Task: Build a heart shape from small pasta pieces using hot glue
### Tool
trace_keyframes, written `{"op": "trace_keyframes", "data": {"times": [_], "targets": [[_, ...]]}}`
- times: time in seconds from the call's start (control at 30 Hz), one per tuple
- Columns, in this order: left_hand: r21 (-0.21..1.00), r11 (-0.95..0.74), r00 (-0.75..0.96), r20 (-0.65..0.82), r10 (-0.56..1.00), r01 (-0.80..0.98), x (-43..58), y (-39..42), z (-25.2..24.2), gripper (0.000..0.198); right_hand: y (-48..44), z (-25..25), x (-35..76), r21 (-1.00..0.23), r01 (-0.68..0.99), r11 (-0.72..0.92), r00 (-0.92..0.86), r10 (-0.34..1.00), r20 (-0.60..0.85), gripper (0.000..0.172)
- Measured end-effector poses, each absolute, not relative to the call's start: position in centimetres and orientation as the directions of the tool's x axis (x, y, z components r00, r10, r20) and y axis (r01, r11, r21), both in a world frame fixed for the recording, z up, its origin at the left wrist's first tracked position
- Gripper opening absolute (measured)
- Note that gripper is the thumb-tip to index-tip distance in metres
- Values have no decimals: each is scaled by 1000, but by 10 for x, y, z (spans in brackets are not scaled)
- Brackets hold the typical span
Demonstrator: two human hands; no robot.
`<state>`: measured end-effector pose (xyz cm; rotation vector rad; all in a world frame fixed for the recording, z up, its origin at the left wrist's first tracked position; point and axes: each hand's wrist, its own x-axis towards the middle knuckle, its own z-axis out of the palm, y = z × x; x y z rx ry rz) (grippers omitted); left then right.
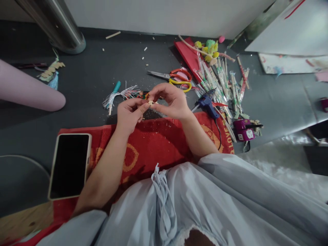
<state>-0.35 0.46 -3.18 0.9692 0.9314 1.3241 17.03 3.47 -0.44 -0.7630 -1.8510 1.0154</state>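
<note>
A small cream-coloured piece (pixel 151 102), too small to identify further, sits between the fingertips of both hands, above the far edge of the red towel (pixel 159 140). The grip of the left hand (pixel 129 112) is closed on its left side, thumb against fingers; the grip of the right hand (pixel 173 100) pinches it from the right, thumb below and forefinger above. Pale crumbs dot the towel just below the grip.

Just left of the grip, on the dark worktop (pixel 102 71), lie a bundle of white strings (pixel 110 101) and a teal cylinder (pixel 117 86). Just beyond the right-hand grip are scissors (pixel 169 76) with one red and one yellow handle, blades pointing left. To its right rests a blue glue gun (pixel 208 105), and past that plastic-wrapped sticks (pixel 217 80). Farther off, beyond and right, are a red packet (pixel 183 56) and yellow and green pompoms (pixel 208 48). A purple box (pixel 244 130) stands well right of the grip; a dark-screened tablet (pixel 69 167) lies nearer the body, to the left.
</note>
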Motion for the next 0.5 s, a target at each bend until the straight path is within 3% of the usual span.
{"op": "trace_keyframes", "data": {"times": [0.23, 0.5], "targets": [[940, -283, -125, 263, 957, -189, -8, 5, -36, 36, 35, -2, 171, -831, 100, 547, -424, 779, 462, 39], [912, -408, -42, 406, 913, -42, -7, 2, -37, 34, 38, -5, 175, -818, 133, 559, -457, 767, 450, 39]]}}
